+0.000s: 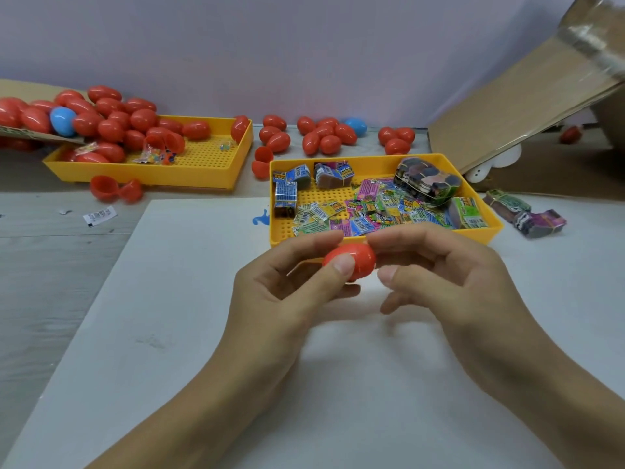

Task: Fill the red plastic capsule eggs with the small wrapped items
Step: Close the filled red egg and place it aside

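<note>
Both hands meet over the white board — the left hand (284, 286) pinches a closed red egg (351, 260) between thumb and fingers, the right hand (449, 269) curls against its other end, just before the yellow tray (382, 160) of wrapped packets (372, 206)

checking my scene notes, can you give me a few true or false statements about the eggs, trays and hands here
1. The left hand pinches a red egg. True.
2. The near yellow tray holds only red eggs. False: it holds small wrapped items.
3. A blue egg lies in the far left egg pile. True.
4. The held egg is split in two halves. False: it looks closed.
5. The right hand is at the egg's other end. True.
</note>
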Demonstrator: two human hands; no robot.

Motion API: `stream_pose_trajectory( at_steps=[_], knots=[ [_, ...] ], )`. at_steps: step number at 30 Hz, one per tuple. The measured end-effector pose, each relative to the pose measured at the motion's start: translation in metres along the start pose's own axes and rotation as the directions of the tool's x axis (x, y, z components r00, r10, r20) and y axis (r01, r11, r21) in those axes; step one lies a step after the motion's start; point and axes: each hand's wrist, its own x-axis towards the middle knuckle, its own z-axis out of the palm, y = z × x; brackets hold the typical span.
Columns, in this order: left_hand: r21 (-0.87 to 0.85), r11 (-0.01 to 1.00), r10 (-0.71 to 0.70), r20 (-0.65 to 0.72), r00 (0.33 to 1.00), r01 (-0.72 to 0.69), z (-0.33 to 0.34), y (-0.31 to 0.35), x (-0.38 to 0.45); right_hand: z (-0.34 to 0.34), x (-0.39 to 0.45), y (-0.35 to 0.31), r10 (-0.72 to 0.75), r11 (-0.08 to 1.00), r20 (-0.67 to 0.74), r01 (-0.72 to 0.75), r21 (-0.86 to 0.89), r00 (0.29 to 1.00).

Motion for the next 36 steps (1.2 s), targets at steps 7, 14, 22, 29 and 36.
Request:
stream_pose_trajectory(
  at_steps=[7, 14, 22, 29, 36],
  knots=[
    [0.05, 0.991, 0.123, 0.058, 0.991, -0.126, 0.002, 0.0, 0.0, 0.006, 0.001, -0.005, 0.199, 0.979, 0.041, -0.2, 0.03, 0.979],
    [0.009, 0.995, 0.096, -0.011, 0.995, -0.096, 0.002, -0.003, -0.002, 0.005, -0.003, -0.002, 0.017, 0.999, -0.027, -0.018, -0.04, 0.999],
    [0.039, 0.999, 0.036, 0.039, 0.999, -0.038, 0.006, -0.001, -0.005, 0.016, -0.012, 0.003, -0.301, 0.901, 0.075, 0.309, -0.304, 0.951],
    [0.068, 0.991, 0.108, 0.073, 0.991, -0.113, 0.004, 0.004, -0.004, 0.008, -0.004, 0.0, 0.047, 0.999, -0.06, -0.048, -0.009, 0.997],
    [0.125, 0.969, 0.206, 0.076, 0.976, -0.214, 0.006, 0.005, -0.003, 0.01, -0.001, -0.008, 0.222, 0.974, 0.03, -0.223, 0.045, 0.975]
  ],
)
